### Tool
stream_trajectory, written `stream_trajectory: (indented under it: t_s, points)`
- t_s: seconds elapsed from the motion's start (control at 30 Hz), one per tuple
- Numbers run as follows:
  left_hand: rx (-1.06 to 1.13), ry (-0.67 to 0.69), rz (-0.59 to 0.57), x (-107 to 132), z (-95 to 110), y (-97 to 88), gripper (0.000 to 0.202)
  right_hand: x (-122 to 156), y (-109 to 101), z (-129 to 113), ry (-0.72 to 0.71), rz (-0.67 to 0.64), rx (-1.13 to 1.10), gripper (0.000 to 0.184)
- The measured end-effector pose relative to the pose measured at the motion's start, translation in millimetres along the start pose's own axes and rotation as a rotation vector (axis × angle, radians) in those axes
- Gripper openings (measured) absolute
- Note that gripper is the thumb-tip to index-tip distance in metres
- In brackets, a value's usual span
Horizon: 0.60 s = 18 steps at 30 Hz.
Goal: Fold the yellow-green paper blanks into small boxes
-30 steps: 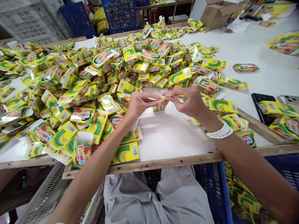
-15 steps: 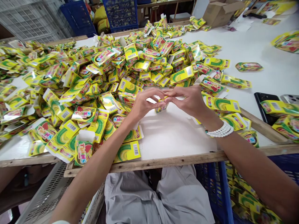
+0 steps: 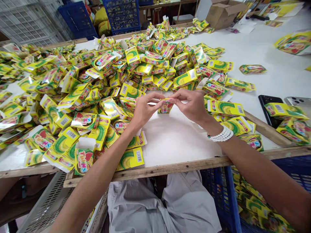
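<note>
Your left hand [image 3: 143, 110] and right hand [image 3: 195, 105] had just bared more of the small box [image 3: 165, 108] — upright on the counter [image 3: 170, 142] — with fingers [image 3: 178, 93] pinched nearly closed on its top, leaving only that edge covered.

The held box [image 3: 165, 109] looks like thin printed card with a slick finish, and the heap of boxes [image 3: 107, 63] is glossy too, glinting under the light, some flaps plain white paperboard. The tabletop [image 3: 175, 140] is smooth and faintly shiny; along its front edge runs a strip [image 3: 170, 170] of worn, matt wood. I can see a smooth black phone [image 3: 263, 105] toward the right edge, a dull brown cardboard carton [image 3: 223, 15] at the far edge, polished-looking white beads [image 3: 222, 135] and creased grey cloth trousers [image 3: 161, 204].
</note>
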State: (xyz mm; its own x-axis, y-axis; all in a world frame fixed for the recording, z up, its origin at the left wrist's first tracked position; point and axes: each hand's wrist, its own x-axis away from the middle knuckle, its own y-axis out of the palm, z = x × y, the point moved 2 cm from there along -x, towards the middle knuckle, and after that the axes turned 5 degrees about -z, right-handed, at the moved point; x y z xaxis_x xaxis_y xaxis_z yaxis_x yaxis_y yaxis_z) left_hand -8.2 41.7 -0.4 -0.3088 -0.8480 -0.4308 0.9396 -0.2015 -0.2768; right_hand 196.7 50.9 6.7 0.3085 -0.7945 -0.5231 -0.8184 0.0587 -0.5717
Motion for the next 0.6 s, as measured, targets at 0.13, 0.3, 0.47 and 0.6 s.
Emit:
stream_trajectory:
  t_s: [0.13, 0.3, 0.47, 0.6]
  points:
    - [0.006, -0.04, 0.023, 0.6, 2.5, 3.8, 0.037, 1.2, -1.3, -7.2, 0.025, 0.015, -0.041, 0.013]
    - [0.03, -0.057, 0.063, 2.1, 1.0, 5.9, 0.027, 1.7, -0.9, -8.3, -0.043, 0.006, -0.047, 0.011]
    - [0.073, -0.057, 0.042, 1.7, -0.3, 4.5, 0.032, 0.1, -3.1, -3.5, -0.09, -0.032, -0.07, 0.012]
    - [0.047, -0.068, -0.039, -1.0, 0.7, -2.9, 0.043, -1.2, -6.1, -4.5, -0.138, -0.062, -0.045, 0.008]
